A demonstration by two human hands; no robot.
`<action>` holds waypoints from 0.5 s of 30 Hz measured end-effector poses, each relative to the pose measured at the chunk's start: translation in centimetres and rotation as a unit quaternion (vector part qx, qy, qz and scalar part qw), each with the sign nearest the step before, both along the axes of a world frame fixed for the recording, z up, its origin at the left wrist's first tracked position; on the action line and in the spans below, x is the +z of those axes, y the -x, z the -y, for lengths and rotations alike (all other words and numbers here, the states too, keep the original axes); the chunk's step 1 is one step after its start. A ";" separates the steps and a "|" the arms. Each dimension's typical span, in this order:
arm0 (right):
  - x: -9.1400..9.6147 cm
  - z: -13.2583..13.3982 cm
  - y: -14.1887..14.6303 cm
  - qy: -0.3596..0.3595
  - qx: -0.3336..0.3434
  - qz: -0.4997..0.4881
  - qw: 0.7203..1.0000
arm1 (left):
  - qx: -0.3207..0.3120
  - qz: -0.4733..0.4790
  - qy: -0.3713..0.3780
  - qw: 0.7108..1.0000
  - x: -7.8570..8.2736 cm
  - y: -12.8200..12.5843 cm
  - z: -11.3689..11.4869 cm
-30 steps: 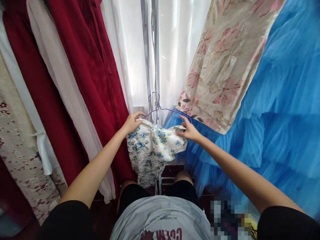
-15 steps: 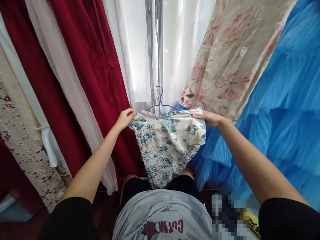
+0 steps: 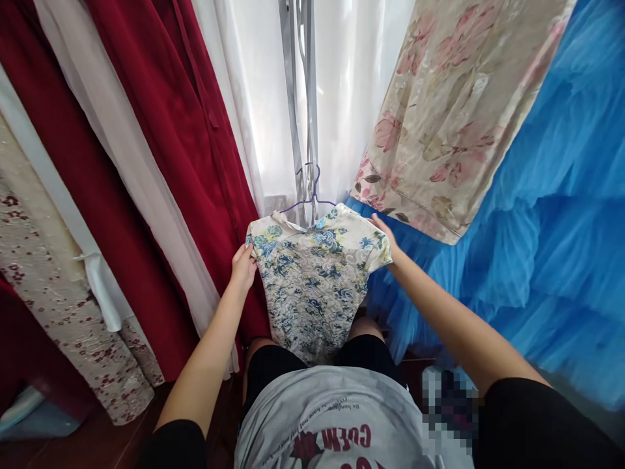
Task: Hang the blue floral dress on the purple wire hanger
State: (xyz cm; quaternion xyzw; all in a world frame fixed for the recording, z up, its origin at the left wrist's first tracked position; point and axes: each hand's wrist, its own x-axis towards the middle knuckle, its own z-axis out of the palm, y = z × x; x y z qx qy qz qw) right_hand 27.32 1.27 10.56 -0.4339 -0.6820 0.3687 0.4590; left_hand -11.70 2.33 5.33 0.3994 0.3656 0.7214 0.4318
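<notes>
A short-sleeved floral blouse [image 3: 317,280], cream with blue and green flowers, hangs on a purple wire hanger [image 3: 316,189] in front of my knees. My left hand [image 3: 244,266] is closed on the edge of the sleeve at the left. At the other shoulder, my right hand [image 3: 388,238] touches the sleeve from its outer side, fingers stretched upward and partly behind the fabric. Its thumb is hidden. The blouse front hangs fairly flat, with its lower end between my thighs.
Dark red drapes [image 3: 161,130] and a pale pink cloth [image 3: 112,143] hang at the left. A metal stand [image 3: 295,85] rises before white curtains [image 3: 258,98]. At the right hang a beige floral cloth [image 3: 439,130] and ruffled blue tulle [image 3: 551,228].
The blouse's shoulders have spread out and its right sleeve now hangs down. My left hand has moved lower along the sleeve edge. My right hand has shifted inward, off the shoulder's top edge.
</notes>
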 end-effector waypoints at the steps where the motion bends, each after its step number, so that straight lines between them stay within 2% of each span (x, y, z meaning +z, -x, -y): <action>1: -0.1 0.5 -0.9 0.001 -0.011 -0.022 1.000 | 0.001 0.015 -0.011 1.000 0.1 -0.2 0.1; 4: -0.2 2.2 -2.2 -0.013 -0.039 -0.075 0.996 | 0.019 0.070 -0.052 0.996 1.4 -1.5 -0.2; 6: 0.1 3.1 -2.0 -0.038 -0.059 -0.099 0.993 | 0.033 0.087 -0.081 0.992 3.2 -2.5 -0.6; 8: 0.9 3.5 -1.3 -0.061 -0.088 -0.150 0.983 | 0.027 0.064 -0.120 0.990 5.6 -3.2 -0.9; 10: 1.9 3.7 -0.7 -0.067 -0.116 -0.215 0.967 | 0.012 -0.015 -0.167 0.986 8.0 -3.7 -0.7; 12: 2.5 4.7 -0.4 -0.067 -0.129 -0.254 0.956 | 0.053 -0.159 -0.203 0.965 10.1 -4.0 0.1; 13: 2.5 5.6 -0.3 -0.073 -0.136 -0.262 0.953 | 0.102 -0.242 -0.217 0.940 10.9 -4.1 0.7; 15: 2.1 8.5 0.1 -0.100 -0.160 -0.251 0.949 | 0.202 -0.394 -0.241 0.863 11.8 -4.6 1.9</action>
